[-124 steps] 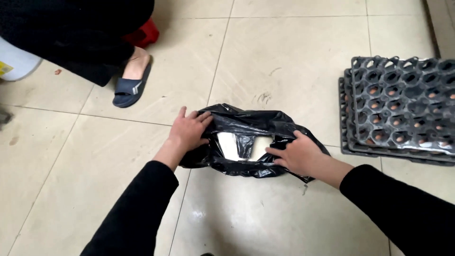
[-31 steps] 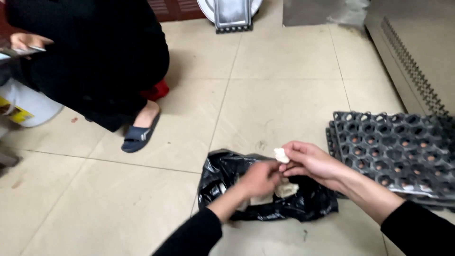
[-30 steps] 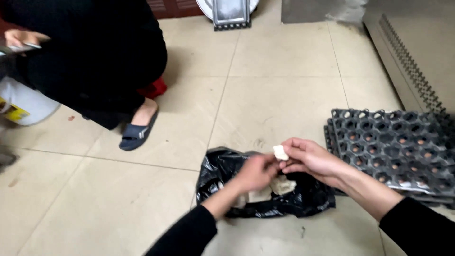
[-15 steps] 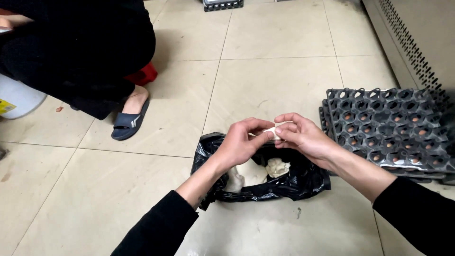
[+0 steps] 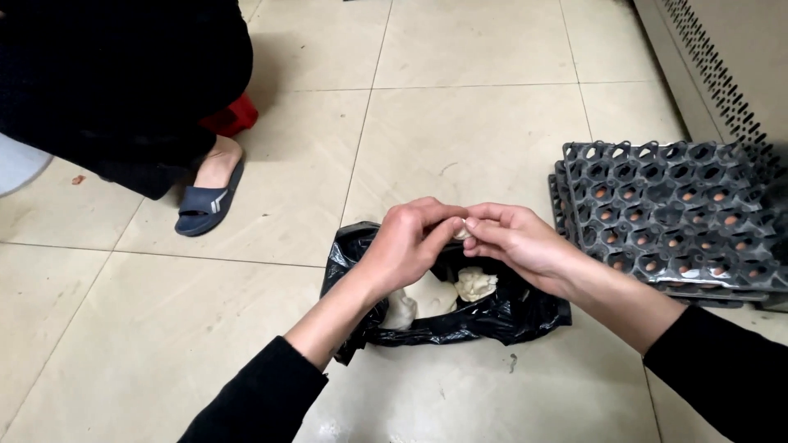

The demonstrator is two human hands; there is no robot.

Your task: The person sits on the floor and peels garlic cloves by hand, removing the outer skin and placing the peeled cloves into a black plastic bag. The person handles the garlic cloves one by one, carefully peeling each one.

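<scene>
Both hands meet above an open black plastic bag (image 5: 492, 316) lying on the tiled floor (image 5: 468, 123). Left hand (image 5: 406, 246) and right hand (image 5: 517, 242) are each curled, fingertips pinched together on a small pale scrap (image 5: 465, 233) held between them; most of it is hidden by the fingers, so what it is cannot be told. Down in the bag's mouth, just under the hands, lie crumpled whitish pieces (image 5: 476, 284). Black sleeves cover both forearms.

To the right, near the bag, sits a stack of dark grey egg trays (image 5: 669, 217), with brownish eggs showing through the cells. Behind it stands a perforated metal panel (image 5: 730, 74). Farther off to the left, another person's foot in a dark blue slide sandal (image 5: 205, 209) rests on the tiles, with something red (image 5: 231, 116) behind it.
</scene>
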